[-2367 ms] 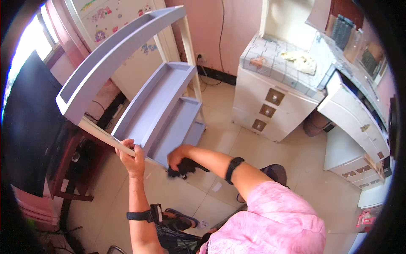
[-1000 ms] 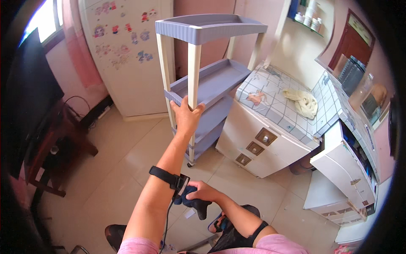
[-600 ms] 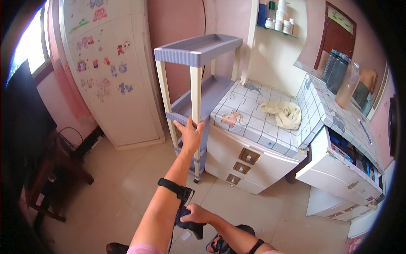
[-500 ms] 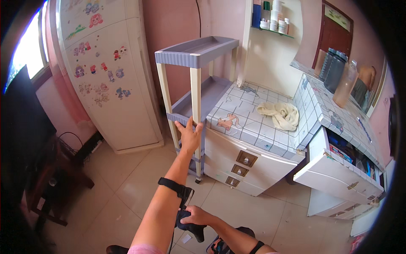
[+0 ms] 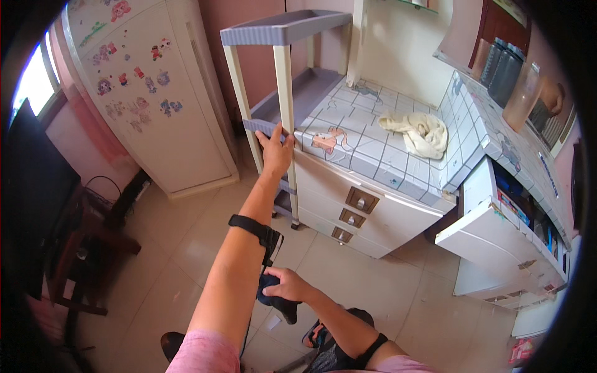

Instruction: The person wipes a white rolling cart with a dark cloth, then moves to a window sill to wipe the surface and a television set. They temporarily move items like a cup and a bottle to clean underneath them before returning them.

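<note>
A tall, narrow shelf rack (image 5: 283, 90) with lilac-grey trays and cream posts stands upright on small casters beside a white cabinet. My left hand (image 5: 275, 151) reaches out to its middle tray, fingers curled round the near post and tray edge. Low in front of me, my right hand (image 5: 291, 286) is closed round a dark, soft-looking object (image 5: 283, 304); its exact kind is unclear. That object hangs below my left forearm, which wears a black strap. On the cabinet, to the right of the rack, lies a crumpled cream cloth (image 5: 425, 137).
The white drawer cabinet (image 5: 339, 208) has a tile-patterned top. At right, an open drawer (image 5: 497, 239) juts out below a counter with bottles (image 5: 521, 99). A stickered white fridge (image 5: 152, 124) stands left of the rack, and a dark screen (image 5: 40, 199) is at far left.
The view has tipped downward, so the rack and cabinet sit higher in the picture. My left hand stays at the rack's middle tray, and my right hand keeps the dark object.
</note>
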Demonstrator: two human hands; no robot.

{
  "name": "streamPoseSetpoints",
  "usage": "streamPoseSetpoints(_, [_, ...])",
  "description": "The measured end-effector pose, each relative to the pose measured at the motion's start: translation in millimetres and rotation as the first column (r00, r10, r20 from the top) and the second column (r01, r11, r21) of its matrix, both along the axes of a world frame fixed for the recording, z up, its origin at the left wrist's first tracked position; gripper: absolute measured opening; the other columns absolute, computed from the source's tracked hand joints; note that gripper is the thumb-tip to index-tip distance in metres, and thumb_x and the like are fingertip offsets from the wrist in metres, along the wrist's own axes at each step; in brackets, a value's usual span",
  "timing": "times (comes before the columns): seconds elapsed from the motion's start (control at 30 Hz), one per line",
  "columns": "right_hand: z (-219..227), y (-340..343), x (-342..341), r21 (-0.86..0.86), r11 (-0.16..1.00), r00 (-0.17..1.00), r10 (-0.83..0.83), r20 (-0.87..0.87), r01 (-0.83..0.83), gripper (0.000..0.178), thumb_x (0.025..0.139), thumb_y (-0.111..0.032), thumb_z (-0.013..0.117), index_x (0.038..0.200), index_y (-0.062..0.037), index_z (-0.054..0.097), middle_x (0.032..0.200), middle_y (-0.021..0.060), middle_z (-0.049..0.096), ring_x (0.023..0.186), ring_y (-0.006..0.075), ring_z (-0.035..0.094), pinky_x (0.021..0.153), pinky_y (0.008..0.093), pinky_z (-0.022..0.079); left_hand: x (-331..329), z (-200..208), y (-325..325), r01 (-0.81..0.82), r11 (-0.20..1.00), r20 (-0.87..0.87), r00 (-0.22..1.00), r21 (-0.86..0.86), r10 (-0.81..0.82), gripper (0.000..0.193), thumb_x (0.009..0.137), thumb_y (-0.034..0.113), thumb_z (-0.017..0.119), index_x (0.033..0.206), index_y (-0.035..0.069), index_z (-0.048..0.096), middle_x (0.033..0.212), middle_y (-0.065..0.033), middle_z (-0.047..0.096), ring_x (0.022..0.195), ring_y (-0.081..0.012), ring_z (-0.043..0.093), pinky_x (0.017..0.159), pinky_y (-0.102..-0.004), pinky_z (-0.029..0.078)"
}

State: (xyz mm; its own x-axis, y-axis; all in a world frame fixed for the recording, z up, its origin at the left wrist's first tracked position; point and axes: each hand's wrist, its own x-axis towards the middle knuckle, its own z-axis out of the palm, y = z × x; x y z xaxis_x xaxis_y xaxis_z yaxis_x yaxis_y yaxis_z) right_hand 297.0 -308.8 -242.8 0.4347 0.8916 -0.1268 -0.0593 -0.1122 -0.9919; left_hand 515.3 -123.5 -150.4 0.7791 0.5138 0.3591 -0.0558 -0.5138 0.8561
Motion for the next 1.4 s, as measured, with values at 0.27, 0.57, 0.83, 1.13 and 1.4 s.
streamPoseSetpoints(0.27, [9, 5, 1, -0.089, 0.994, 0.997, -0.051, 0.057, 0.056, 0.055, 0.068, -0.023, 0.072, 0.117, -0.0008, 0.061, 0.099, 0.019, 0.068, 0.093, 0.0269, 0.065, 0.085, 0.0344, 0.049, 5, 2, 7, 0.012, 0.999, 0.013, 1.0, 0.046, -0.013, 0.054, 0.088, 0.029, 0.066, 0.139, 0.02, 0.049, 0.147, -0.0451, 0.004, 0.14, -0.0541, 0.015, 0.112, -0.043, 0.027])
streamPoseSetpoints(0.57, [2, 4, 8, -0.11, 0.982, 0.98, -0.133, 0.147, 0.15, 0.047, 0.073, -0.015, 0.069, 0.117, -0.0011, 0.06, 0.1, 0.0142, 0.067, 0.092, 0.022, 0.063, 0.084, 0.0329, 0.049, -67, 0, 28, 0.145, 0.916, -0.015, 0.987, -0.375, -0.162, 0.07, 0.087, 0.028, 0.065, 0.147, 0.009, 0.034, 0.126, -0.0131, 0.054, 0.106, -0.0188, 0.055, 0.081, -0.0321, 0.047])
streamPoseSetpoints(0.83, [15, -6, 19, 0.135, 0.952, 0.953, -0.288, 0.091, 0.274, 0.053, 0.073, -0.006, 0.069, 0.123, 0.0007, 0.056, 0.116, 0.0088, 0.063, 0.104, 0.0188, 0.06, 0.094, 0.0318, 0.046, -250, -58, 44, -0.074, 0.883, -0.329, 0.94, -0.464, -0.094, 0.044, 0.093, 0.042, 0.057, 0.11, 0.002, 0.062, 0.107, -0.0071, 0.064, 0.099, -0.0171, 0.06, 0.079, -0.0333, 0.049])
streamPoseSetpoints(1.13, [8, -8, 4, 0.043, 0.954, 0.922, -0.297, 0.249, 0.296, 0.035, 0.07, -0.006, 0.071, 0.104, -0.002, 0.064, 0.099, 0.0043, 0.065, 0.092, 0.0137, 0.06, 0.082, 0.031, 0.051, -381, -70, 28, -0.087, 0.78, -0.367, 0.911, -0.62, -0.19, 0.043, 0.093, 0.039, 0.061, 0.118, 0.004, 0.06, 0.107, -0.0059, 0.064, 0.099, -0.0172, 0.062, 0.081, -0.0329, 0.049])
streamPoseSetpoints(1.4, [41, -25, -9, 0.25, 0.93, 0.784, -0.362, 0.503, 0.269, 0.026, 0.066, -0.005, 0.066, 0.092, -0.0064, 0.064, 0.085, 0.0066, 0.067, 0.085, 0.0197, 0.063, 0.08, 0.0333, 0.049, -383, -38, -1, 0.048, 0.842, -0.339, 0.902, -0.538, -0.268, 0.043, 0.088, 0.031, 0.066, 0.122, 0.005, 0.059, 0.111, -0.0049, 0.062, 0.1, -0.0176, 0.06, 0.083, -0.0341, 0.047])
